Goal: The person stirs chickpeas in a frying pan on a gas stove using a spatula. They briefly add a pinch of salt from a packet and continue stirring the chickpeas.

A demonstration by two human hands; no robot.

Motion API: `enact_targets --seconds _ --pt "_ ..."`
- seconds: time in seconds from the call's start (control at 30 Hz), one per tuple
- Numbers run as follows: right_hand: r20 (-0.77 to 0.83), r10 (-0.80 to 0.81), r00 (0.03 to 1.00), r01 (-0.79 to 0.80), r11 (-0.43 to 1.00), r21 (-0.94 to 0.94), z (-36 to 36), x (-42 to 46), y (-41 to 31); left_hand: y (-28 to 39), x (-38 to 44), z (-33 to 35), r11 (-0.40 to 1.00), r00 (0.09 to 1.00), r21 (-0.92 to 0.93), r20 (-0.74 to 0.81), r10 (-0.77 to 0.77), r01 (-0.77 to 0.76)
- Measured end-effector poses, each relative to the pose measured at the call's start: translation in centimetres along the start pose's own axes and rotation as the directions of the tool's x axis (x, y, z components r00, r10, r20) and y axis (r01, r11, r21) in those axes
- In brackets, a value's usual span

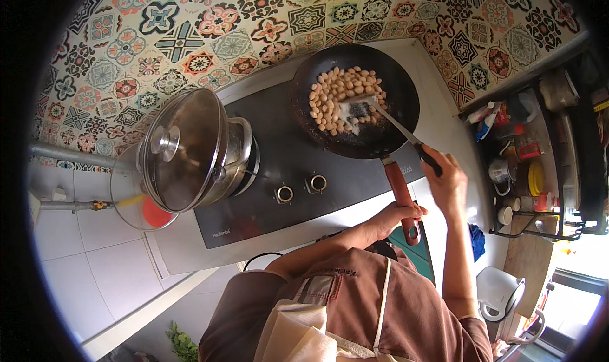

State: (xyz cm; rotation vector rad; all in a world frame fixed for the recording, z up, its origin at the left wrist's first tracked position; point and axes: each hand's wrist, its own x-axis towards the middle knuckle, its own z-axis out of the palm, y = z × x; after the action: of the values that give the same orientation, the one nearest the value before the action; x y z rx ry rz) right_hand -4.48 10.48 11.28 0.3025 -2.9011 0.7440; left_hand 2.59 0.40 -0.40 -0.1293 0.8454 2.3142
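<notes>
A dark frying pan sits on the right side of the black cooktop. Nuts that look like peanuts lie spread over its inside, with a white grainy substance among them. My left hand is wrapped round the pan's reddish-brown handle. In my right hand is the black grip of a metal spatula. Its blade rests in the pan among the nuts and the white grains, partly covered by them.
To the left stands a steel pot with a glass lid tilted up against it. Two control knobs face me. Jars and bottles fill a rack at right, above a white electric kettle. Patterned tiles cover the wall behind.
</notes>
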Motion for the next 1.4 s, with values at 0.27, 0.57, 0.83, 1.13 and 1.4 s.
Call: enact_targets --seconds 0.27,0.57,0.83,1.13,1.4 --pt "0.081 0.287 0.955 -0.295 0.874 0.386 1.9 -1.6 3.1 -0.2 -0.1 -0.1 0.999 1.000 -0.045 -0.010 -0.009 0.008" --pt "0.448 0.356 0.820 -0.563 0.642 0.520 0.0 0.7 2.5 -0.4 0.1 -0.2 0.999 1.000 -0.038 -0.002 0.005 -0.005" --pt "0.583 0.281 0.762 -0.635 0.500 0.589 3.6 3.8 -0.3 -0.5 0.1 0.0 0.998 1.000 -0.055 -0.007 -0.015 0.014" --pt "0.186 -0.110 0.976 0.092 0.991 0.102 -1.5 -1.4 1.1 -0.4 0.0 -0.2 0.999 1.000 -0.046 -0.006 0.011 -0.011" --pt "0.146 0.039 0.989 -0.030 0.998 -0.062 -9.6 -4.6 2.1 -0.4 0.1 -0.4 1.000 1.000 -0.003 0.026 -0.016 0.016"
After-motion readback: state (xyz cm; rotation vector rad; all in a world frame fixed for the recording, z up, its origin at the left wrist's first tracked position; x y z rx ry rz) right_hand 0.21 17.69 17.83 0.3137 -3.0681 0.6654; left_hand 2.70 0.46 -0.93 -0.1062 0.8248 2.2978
